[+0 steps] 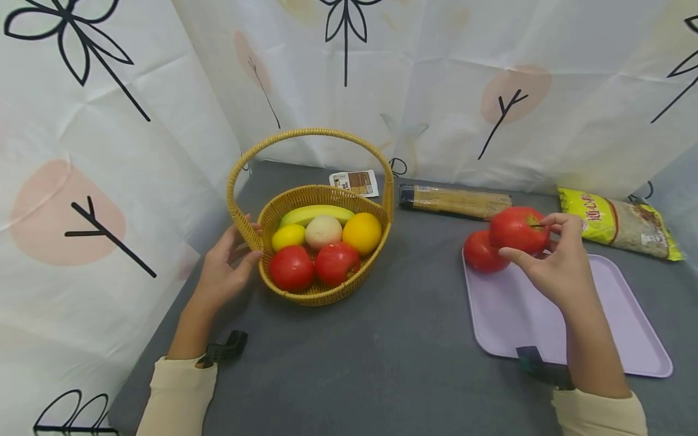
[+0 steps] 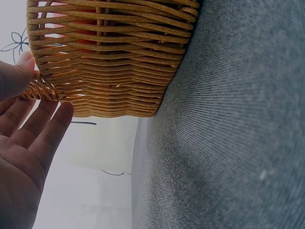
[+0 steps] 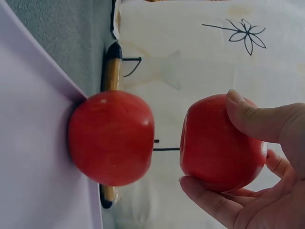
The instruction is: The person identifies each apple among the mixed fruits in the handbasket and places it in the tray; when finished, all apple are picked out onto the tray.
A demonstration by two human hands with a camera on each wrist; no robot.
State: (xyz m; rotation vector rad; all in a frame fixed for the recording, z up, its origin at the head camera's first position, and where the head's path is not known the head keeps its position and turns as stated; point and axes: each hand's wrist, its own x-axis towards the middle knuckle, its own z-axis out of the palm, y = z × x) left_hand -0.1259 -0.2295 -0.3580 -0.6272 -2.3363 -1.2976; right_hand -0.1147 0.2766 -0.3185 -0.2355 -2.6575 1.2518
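Two hands: both occupied, one on each side of the bench.
Left hand: the left hand lightly grips the basket at the foot of its handle, thumb on one side, lengthened fingers on the other; judged a steadying hold rather than a lifting one, since the base sits on the bench.
Right hand: the right hand is spread as wide as the held apple demands, thumb opposing fingers; a round, smooth skin likely calls for that cupped grip.
Held apple: raised above the tray, clear of the apple below.
Tray apple: the tray apple sits at the far left corner; the low rim probably checks rolling.
Basket contents: banana along the back; lemon, pale round fruit and orange across the middle; two red apples in front. The curved wall appears to keep them bunched.
Bench back: flat packet, wrapped bundle and yellow bag lie near the curtain, seemingly outside the working area.
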